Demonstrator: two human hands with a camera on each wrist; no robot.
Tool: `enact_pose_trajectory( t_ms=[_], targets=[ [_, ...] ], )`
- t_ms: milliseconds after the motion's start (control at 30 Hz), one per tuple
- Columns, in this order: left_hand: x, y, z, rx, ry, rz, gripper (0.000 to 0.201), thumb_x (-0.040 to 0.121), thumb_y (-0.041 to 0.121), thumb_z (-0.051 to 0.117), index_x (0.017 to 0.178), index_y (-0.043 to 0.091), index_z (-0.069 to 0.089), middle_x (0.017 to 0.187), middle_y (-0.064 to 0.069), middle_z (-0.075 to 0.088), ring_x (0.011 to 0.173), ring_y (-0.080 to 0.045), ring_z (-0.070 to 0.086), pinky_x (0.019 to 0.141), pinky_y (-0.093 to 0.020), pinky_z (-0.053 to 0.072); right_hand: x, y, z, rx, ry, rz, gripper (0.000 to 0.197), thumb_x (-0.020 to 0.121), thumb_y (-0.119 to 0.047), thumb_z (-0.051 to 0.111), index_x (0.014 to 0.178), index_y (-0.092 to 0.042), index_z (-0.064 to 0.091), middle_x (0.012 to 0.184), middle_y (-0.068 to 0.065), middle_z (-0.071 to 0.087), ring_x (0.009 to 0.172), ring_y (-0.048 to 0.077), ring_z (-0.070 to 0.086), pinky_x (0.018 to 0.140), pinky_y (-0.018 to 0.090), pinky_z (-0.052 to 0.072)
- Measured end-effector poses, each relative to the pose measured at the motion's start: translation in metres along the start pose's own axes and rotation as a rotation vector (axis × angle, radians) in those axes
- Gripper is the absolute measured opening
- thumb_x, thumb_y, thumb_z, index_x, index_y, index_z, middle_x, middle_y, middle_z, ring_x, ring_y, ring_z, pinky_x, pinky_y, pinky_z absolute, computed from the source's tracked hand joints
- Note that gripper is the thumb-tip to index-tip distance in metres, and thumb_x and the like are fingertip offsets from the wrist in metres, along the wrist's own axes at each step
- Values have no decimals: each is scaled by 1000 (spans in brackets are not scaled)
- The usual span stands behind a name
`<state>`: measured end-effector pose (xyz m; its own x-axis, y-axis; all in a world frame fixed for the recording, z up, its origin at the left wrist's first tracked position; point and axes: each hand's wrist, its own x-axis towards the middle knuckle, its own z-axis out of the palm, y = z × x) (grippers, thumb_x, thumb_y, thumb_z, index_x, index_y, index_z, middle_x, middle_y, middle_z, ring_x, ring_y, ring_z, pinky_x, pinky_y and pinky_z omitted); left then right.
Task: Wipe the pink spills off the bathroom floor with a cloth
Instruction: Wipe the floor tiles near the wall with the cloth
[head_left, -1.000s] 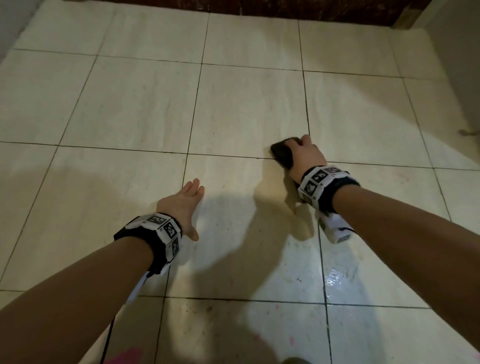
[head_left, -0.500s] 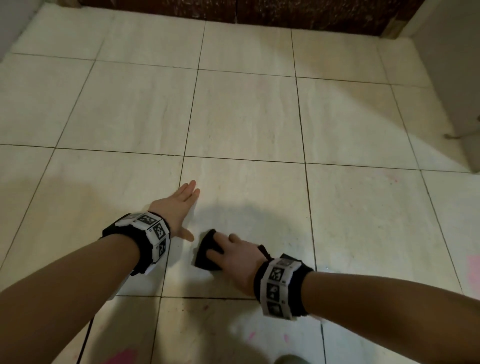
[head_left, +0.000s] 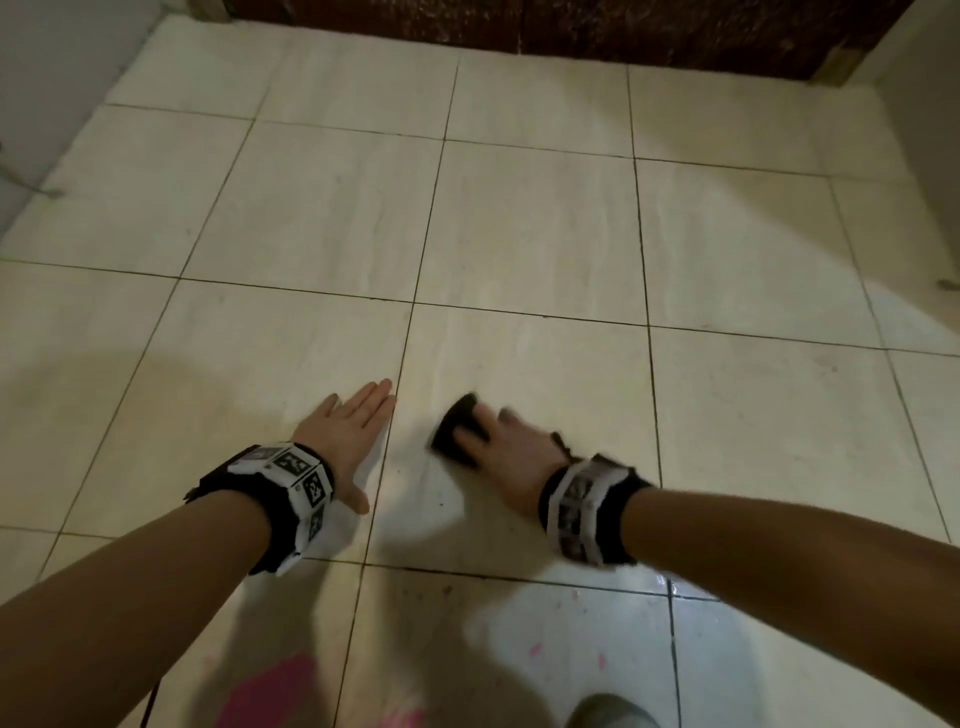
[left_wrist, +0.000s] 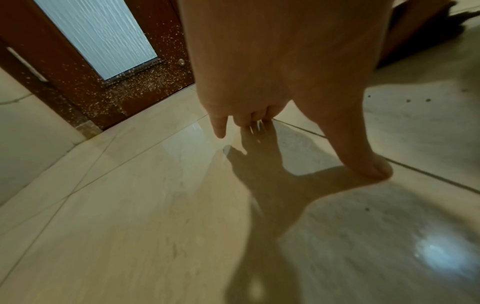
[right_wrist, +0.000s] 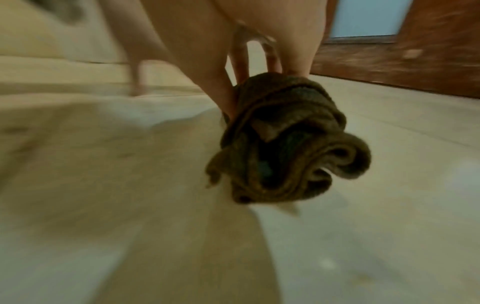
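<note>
On the tile mid-floor (head_left: 519, 234): right hand (head_left: 511, 449) grips bunched dark cloth (head_left: 457, 428), pressing it down. Left hand (head_left: 345, 428) flat, fingers straight, bracing. Pink spills (head_left: 270, 691) nearest the camera untouched, so plenty left.

- My right hand (head_left: 511, 457) is smeared by motion blur, and it covers most of the dark cloth (head_left: 457, 428).
- The pink spill (head_left: 275, 691) runs off the bottom edge.
- My right wristband (head_left: 584, 509) markings are too blurred to read.
</note>
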<state>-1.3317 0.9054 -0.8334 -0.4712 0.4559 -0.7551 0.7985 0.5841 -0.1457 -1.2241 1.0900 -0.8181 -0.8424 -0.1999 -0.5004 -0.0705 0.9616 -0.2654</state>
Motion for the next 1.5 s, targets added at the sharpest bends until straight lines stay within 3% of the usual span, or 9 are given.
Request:
enact_pose_trajectory(
  t_ms=[167,333,433,567,767,933,1167,1300,1500],
  targets=[
    [-1,0,-5,55,-8,9,127,74,59,67,146,7,-23,152,-9,-31,144,-20,-18,117,-38,-3,-40,-55,45,-175,-137,-306,55,88,-12,56,138,-14,33,145,21,20,116,39,40,80,48,44],
    [-2,3,-7,52,21,51,124,75,58,67,147,9,-22,153,-7,-30,144,-18,-18,117,-38,-4,-22,-12,22,171,82,24,46,97,-28,46,141,-22,32,143,12,30,120,32,40,96,39,39],
    [-1,6,-5,35,50,108,122,76,58,66,147,12,-22,153,-3,-30,143,-15,-20,117,-36,-6,-21,50,-6,135,286,288,54,90,-17,51,141,-22,34,140,11,30,119,32,42,91,37,43],
    [1,12,-7,63,65,130,120,77,58,65,147,12,-22,153,-3,-30,144,-15,-20,117,-37,-6,-32,98,-20,-20,101,494,65,84,-9,57,141,-21,28,139,13,24,114,33,44,86,40,48],
    [2,16,-9,71,49,120,121,76,57,67,147,11,-21,153,-5,-29,144,-15,-17,117,-39,-5,-45,49,12,-39,2,264,50,94,-27,48,140,-21,28,145,13,17,118,32,41,91,39,46],
    [2,18,-9,48,58,131,122,75,62,64,147,12,-20,153,-4,-30,144,-14,-18,117,-37,-6,-61,-4,41,4,-144,78,56,90,-14,51,141,-18,26,150,12,9,124,34,34,90,42,47],
    [4,37,-18,71,85,195,120,76,64,61,147,11,-20,153,-3,-29,144,-15,-18,118,-37,-2,-62,78,10,74,283,428,62,82,-16,61,137,-25,35,135,7,30,112,29,46,85,36,49],
    [4,30,-20,58,84,171,117,79,61,61,148,11,-20,154,-3,-29,145,-14,-16,117,-36,-1,-76,110,7,-12,85,613,73,80,-11,63,141,-22,25,142,12,21,117,32,42,87,39,50],
    [2,4,-13,100,50,90,124,74,61,66,147,12,-21,153,-3,-30,145,-15,-16,118,-38,-1,-96,46,50,52,-22,447,69,84,-21,59,141,-22,21,148,12,11,120,29,40,90,37,48]
  ],
)
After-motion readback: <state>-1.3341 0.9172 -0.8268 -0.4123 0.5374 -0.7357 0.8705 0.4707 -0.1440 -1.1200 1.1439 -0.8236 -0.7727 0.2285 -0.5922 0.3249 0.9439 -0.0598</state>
